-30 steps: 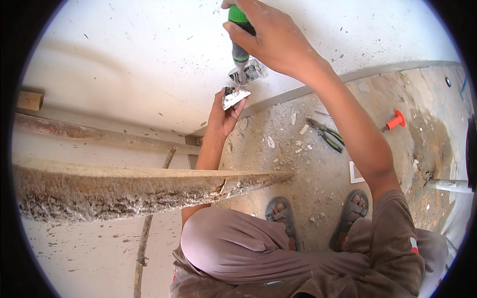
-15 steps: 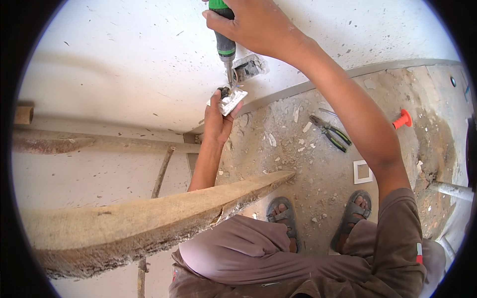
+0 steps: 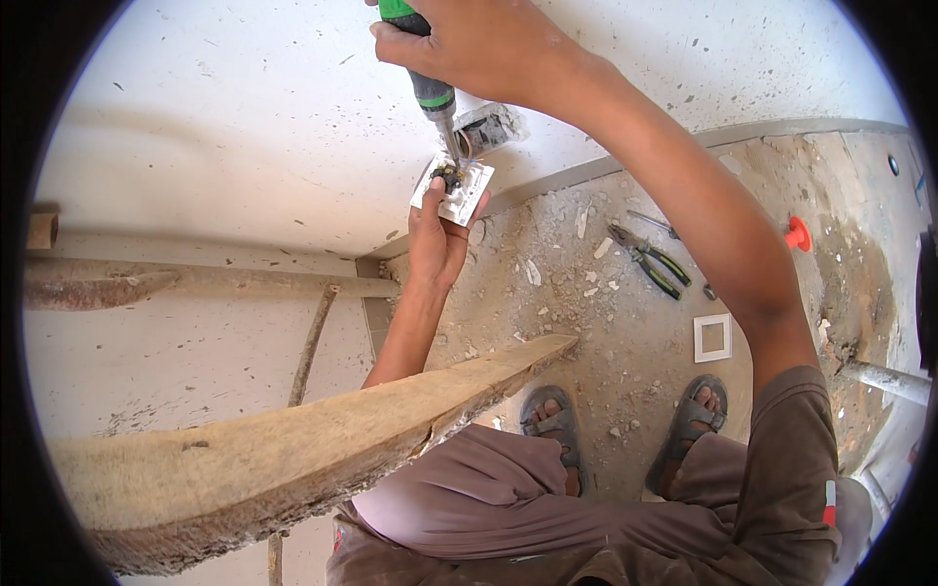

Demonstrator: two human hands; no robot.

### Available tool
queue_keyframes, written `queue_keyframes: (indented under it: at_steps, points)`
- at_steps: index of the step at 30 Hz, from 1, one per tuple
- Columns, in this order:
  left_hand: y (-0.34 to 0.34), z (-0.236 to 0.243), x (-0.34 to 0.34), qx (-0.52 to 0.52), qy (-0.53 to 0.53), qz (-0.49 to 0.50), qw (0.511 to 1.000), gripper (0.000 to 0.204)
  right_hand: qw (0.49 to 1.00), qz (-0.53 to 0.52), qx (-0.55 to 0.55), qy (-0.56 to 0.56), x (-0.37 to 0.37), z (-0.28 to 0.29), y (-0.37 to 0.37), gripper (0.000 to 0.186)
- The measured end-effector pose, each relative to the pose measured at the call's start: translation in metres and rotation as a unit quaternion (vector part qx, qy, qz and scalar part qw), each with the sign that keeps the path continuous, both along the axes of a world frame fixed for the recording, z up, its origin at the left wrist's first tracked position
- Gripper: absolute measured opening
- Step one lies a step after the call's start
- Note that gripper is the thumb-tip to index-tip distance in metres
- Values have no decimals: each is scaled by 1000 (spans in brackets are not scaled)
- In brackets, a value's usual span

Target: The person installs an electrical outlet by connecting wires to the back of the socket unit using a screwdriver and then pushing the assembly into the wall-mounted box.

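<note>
My right hand is closed around a green-and-black screwdriver at the top of the view, its metal tip down at a white electrical fitting with a dark terminal block. My left hand grips that fitting from below, thumb against its dark part. Behind it, a rough rectangular recess in the white wall holds a dark box, with wires between it and the fitting.
Black-and-green pliers, a thin metal tool, a white square frame and a red-guarded tool lie on the rubble-strewn floor. A wooden plank crosses the lower left, near poles. My sandalled feet are below.
My right hand and screwdriver have shifted left. The fitting in my left hand has tilted, showing more of its back with the dark block. The plank appears lower in the view.
</note>
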State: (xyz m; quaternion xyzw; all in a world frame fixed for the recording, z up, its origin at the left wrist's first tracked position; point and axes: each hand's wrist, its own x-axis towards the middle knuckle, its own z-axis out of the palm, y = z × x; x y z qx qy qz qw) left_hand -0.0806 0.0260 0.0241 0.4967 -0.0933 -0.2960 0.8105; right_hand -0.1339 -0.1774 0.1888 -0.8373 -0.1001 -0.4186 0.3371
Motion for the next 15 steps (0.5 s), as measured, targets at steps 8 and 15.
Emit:
queue_keyframes:
  at_steps: [8,15]
  points:
    - [2,-3,2,-13,12,-9,1000,30,1000,16,-3,-6,2,-7,3,22]
    - [1,-3,0,-15,12,-10,1000,31,1000,9,-8,-2,0,-5,5,22]
